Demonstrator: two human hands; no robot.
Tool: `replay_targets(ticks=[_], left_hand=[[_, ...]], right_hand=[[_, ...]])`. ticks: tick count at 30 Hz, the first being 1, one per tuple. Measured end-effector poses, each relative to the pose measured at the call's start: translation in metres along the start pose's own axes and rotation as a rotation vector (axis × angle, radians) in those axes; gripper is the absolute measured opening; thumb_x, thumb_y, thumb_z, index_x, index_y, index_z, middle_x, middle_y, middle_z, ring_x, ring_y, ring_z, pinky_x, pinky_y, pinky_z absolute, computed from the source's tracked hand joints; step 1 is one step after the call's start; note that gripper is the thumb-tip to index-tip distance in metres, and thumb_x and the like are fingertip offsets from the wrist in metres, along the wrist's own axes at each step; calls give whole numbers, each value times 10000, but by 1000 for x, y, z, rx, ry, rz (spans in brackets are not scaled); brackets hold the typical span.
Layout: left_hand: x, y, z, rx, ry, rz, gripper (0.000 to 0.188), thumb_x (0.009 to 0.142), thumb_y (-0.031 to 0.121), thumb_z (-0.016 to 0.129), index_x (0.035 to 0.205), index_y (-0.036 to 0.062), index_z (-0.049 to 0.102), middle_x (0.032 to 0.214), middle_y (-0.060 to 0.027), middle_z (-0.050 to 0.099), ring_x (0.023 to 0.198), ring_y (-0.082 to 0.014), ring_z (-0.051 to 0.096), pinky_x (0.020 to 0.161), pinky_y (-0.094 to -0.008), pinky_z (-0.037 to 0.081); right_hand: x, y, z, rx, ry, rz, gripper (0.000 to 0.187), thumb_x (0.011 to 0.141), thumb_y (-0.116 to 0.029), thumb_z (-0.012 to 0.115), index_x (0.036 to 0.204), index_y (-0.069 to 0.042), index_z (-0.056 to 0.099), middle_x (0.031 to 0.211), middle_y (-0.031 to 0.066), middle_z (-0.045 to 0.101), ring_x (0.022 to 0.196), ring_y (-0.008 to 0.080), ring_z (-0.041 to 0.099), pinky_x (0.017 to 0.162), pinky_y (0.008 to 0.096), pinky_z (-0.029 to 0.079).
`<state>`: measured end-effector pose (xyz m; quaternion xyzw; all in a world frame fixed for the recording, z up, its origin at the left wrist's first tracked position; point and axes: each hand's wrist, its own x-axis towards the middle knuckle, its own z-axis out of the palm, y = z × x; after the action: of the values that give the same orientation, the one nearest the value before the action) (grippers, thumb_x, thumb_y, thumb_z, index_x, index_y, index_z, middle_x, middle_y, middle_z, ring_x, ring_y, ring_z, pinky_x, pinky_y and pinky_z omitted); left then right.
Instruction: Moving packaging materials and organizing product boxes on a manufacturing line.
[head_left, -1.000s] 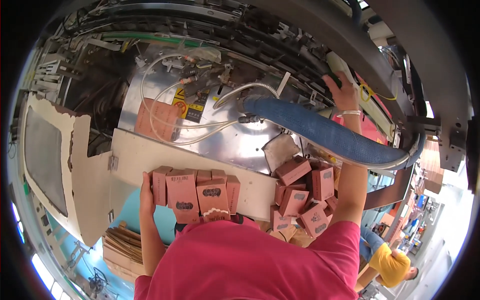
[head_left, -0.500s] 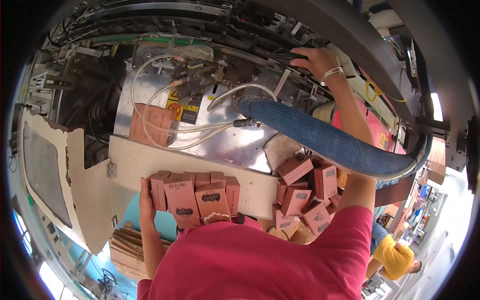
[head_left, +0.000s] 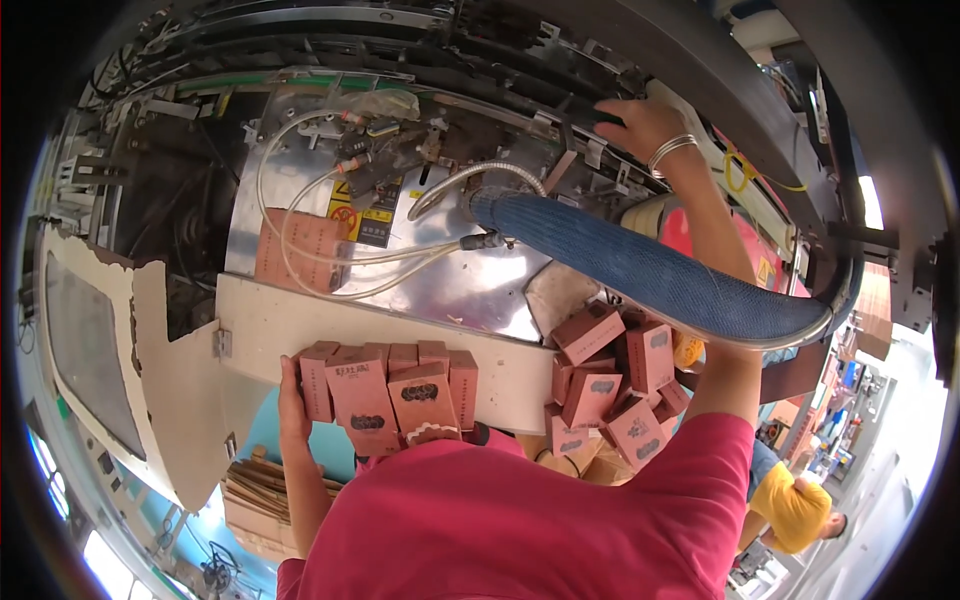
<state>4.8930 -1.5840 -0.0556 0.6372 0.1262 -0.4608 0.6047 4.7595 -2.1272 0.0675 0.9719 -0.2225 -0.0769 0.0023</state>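
Note:
My left hand [head_left: 293, 405] lies along the left side of a row of small reddish-brown cardboard boxes [head_left: 365, 395], holding them close against my chest. Several of these boxes have dark printed ovals on their fronts. My right arm stretches far forward, passing beneath a thick blue ribbed hose [head_left: 640, 260]. At its end my right hand [head_left: 645, 128], with bracelets at the wrist, is beside the metal rail of a machine [head_left: 575, 125]. Its thumb and forefinger are apart, and no object shows between them; the other fingers are partly hidden.
A loose heap of similar boxes [head_left: 610, 385] lies at the right end of a cream panel [head_left: 300, 315]. A flattened reddish carton [head_left: 290, 250] rests on the metal plate among pale tubes [head_left: 400, 260]. Stacked cardboard [head_left: 262, 505] stands lower left. A person in yellow [head_left: 790, 510] is at lower right.
My right hand has shifted slightly to the right and nearer along the rail. My left hand and its row of boxes have stayed in place.

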Motion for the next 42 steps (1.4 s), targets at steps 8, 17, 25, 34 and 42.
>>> replay_targets(ticks=[8, 17, 25, 34, 42], left_hand=[[1, 0, 3, 5, 19, -3, 561, 860, 490, 308, 1143, 27, 452, 1103, -96, 495, 991, -173, 468, 861, -287, 354], [4, 2, -2, 3, -16, -27, 577, 856, 501, 305, 1141, 22, 452, 1101, -89, 494, 986, -175, 471, 858, -291, 358], [2, 2, -2, 16, 11, -19, 574, 857, 500, 303, 1134, 23, 461, 1098, -86, 495, 983, -171, 471, 852, -290, 361], [1, 6, 3, 12, -25, -19, 574, 855, 505, 301, 1129, 30, 468, 1067, -78, 509, 961, -166, 479, 840, -288, 365], [2, 8, 4, 15, -31, -22, 577, 851, 515, 294, 1131, 40, 466, 1073, -82, 504, 963, -177, 480, 842, -292, 369]], right_hand=[[-46, 28, -7, -56, -366, 258, 366, 670, -359, 548, 938, -116, 604, 879, 146, 592, 852, 299, 552, 770, 362, 424], [-22, -5, 9, -53, 131, 170, 326, 762, -418, 511, 1025, -233, 561, 735, 124, 604, 744, 304, 580, 659, 404, 457], [-9, -25, 12, 2, 117, 115, 303, 773, -393, 514, 1045, -264, 554, 729, 105, 611, 717, 276, 589, 641, 398, 471], [0, -21, 19, -9, 113, 54, 307, 780, -384, 509, 1057, -258, 550, 747, 119, 608, 727, 288, 583, 661, 398, 471], [2, -34, 1, 4, 83, 116, 287, 780, -368, 496, 1030, -242, 561, 812, 98, 615, 769, 281, 582, 663, 383, 474]])
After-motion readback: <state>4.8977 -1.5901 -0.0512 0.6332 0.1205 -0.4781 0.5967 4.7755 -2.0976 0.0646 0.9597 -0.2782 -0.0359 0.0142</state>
